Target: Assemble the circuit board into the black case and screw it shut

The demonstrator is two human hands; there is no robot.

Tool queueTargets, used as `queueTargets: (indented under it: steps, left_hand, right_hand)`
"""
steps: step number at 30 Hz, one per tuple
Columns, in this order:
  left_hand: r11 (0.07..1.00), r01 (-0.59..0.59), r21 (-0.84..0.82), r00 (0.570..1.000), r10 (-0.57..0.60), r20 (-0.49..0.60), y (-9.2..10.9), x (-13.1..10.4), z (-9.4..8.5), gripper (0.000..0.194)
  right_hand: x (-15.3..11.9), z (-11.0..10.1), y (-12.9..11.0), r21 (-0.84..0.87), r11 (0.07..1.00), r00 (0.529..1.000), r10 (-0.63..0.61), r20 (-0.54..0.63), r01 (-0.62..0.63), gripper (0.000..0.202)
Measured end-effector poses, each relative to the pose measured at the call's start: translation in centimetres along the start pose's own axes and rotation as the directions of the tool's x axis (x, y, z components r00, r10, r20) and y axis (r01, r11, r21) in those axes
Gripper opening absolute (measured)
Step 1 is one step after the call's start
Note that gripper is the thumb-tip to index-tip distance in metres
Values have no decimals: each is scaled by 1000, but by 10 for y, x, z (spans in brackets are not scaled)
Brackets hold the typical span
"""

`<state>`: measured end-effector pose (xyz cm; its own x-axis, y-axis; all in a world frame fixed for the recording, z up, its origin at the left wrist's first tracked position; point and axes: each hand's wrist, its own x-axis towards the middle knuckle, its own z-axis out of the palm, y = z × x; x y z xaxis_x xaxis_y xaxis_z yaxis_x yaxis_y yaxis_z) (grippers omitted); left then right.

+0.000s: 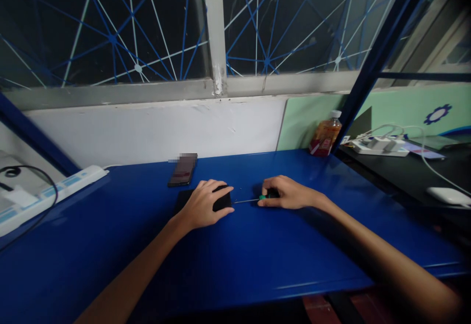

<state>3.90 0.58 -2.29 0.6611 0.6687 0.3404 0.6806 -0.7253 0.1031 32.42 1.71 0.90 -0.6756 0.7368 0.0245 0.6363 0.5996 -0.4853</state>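
Bare forearms (368, 233) span the blue desk (294, 250); the left hand (203, 203), half open, clasps a black box (222, 199). Right hand (286, 192), fingers curled, grips a screwdriver (262, 197), tip just right of the box. Beyond lies a smartphone (181, 178).

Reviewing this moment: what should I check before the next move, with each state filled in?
1. Left hand on the black object: ok, spread over it.
2. Right hand gripping the screwdriver by its handle: ok.
3. Shaft pointing at the object's right-hand end: ok.
4. Tip seated in anything: cannot tell, too small.
5. Phone clear of the screwdriver: ok, lying beyond the left hand.
6. Bottle capped: ok.
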Motion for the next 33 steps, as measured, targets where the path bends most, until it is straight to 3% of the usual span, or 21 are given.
queueTargets:
  steps: [12, 18, 23, 33]
  left_hand:
    - [1000, 2, -19, 1000, -1, 25, 1, 0, -2, 45]
    - [1000, 8, -29, 999, -7, 42, 3, 0, -3, 42]
    - [1000, 13, -27, 999, -12, 51, 3, 1, -4, 41]
    - [1000, 0, -27, 999, 1, 41, 2, 1, -3, 41]
  right_hand:
    - [0, 1, -4, 0, 1000, 1000, -11, 3, 11, 31]
    - [2, 4, 0, -99, 995, 995, -8, -101, -2, 33]
    - [2, 8, -7, -91, 995, 999, 32, -43, -36, 30]
    - [2, 4, -4, -113, 994, 998, -12, -67, 5, 31]
